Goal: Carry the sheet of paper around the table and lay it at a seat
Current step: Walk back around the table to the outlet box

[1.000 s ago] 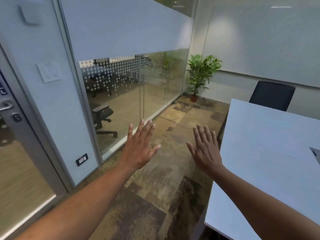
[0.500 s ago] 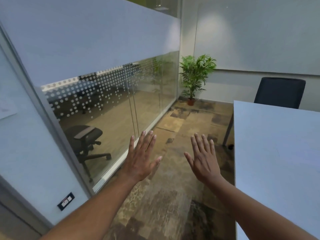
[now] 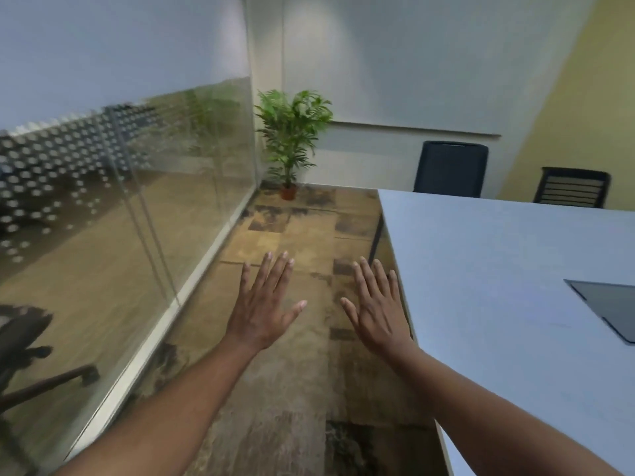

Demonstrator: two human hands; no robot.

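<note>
Two bare hands, left hand (image 3: 263,312) and right hand (image 3: 378,312), are held flat with fingers spread, empty, over the patterned brown carpet (image 3: 292,389). No sheet of paper is seen. It should be located first, perhaps on the pale grey rectangular table (image 3: 498,276) at right.

Two bare forearms come into sight from the lower edge, one at each side, and neither shows any sleeve or cuff along its visible length. The left hand (image 3: 264,310) is bare: no glove, no ring on the fingers that show, no watch or band at the wrist. The right hand (image 3: 378,312) is likewise uncovered, with nothing worn on its fingers or wrist. The nails on both are short and unpainted. No clothing at all comes into view, since the arms are cut off by the frame below the elbow.
</note>
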